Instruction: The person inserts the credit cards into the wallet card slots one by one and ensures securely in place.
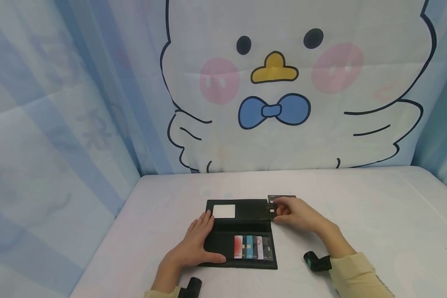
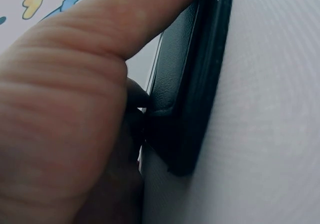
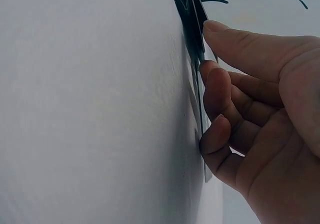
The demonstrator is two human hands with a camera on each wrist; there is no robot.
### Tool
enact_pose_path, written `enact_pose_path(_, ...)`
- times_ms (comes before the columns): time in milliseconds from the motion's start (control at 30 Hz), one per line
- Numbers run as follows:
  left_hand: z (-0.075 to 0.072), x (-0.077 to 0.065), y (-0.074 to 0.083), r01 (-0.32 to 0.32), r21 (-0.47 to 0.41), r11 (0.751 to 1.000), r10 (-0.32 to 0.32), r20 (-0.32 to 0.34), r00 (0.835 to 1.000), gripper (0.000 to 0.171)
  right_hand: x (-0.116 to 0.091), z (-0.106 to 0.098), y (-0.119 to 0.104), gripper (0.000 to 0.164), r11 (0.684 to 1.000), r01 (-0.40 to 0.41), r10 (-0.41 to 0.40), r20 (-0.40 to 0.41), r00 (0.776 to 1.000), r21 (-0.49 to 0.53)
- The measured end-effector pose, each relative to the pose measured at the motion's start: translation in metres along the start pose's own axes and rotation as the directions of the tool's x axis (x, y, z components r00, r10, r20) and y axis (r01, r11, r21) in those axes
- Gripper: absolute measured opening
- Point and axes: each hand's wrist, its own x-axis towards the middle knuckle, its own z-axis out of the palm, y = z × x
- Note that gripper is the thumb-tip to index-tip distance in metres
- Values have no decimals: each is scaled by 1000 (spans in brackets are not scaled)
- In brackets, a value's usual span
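A black card wallet (image 1: 250, 210) lies unfolded on the table. My left hand (image 1: 193, 243) rests on its left side, fingers stretched toward the upper flap and thumb along the lower edge. In the left wrist view that thumb crosses the wallet's edge (image 2: 175, 69). At the upper flap's right end, my right hand (image 1: 299, 213) pinches a black VIP card (image 1: 270, 209) between thumb and fingers. A second dark card (image 1: 287, 196) shows just behind it, partly covered by the fingers. In the right wrist view the pinched card (image 3: 199, 22) is seen edge-on.
Several coloured cards (image 1: 250, 247) stand in the lower flap's slots. A white rectangle (image 1: 224, 211) shows on the upper flap. The white-covered table (image 1: 357, 198) reaches back to a curtain (image 1: 275, 149) with a cartoon bird. Black wrist cameras (image 1: 314, 263) are worn at both sleeves.
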Motion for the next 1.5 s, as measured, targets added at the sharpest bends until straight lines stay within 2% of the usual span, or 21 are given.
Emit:
enact_pose_path(367,1,2,-4,-8,1,1000,8,-7,1000,117,6,11,-8,50,999,10,-11,-32,999,-46)
enact_pose_path(600,2,2,-4,-3,2,1000,3,-8,1000,117,10,17,-10,51,997,44,-47,-40,998,-67)
enact_pose_path(933,1,2,-4,0,1,1000,0,-5,1000,117,14,24,-14,52,994,21,-27,-45,999,-111)
enact_pose_path(1200,2,3,-5,-1,7,1000,1,-1,1000,118,13,26,-18,52,985,-35,28,-41,999,-169)
enact_pose_path(1500,2,3,-4,6,8,1000,-6,3,1000,118,13,28,-19,52,982,-31,24,-38,999,-188)
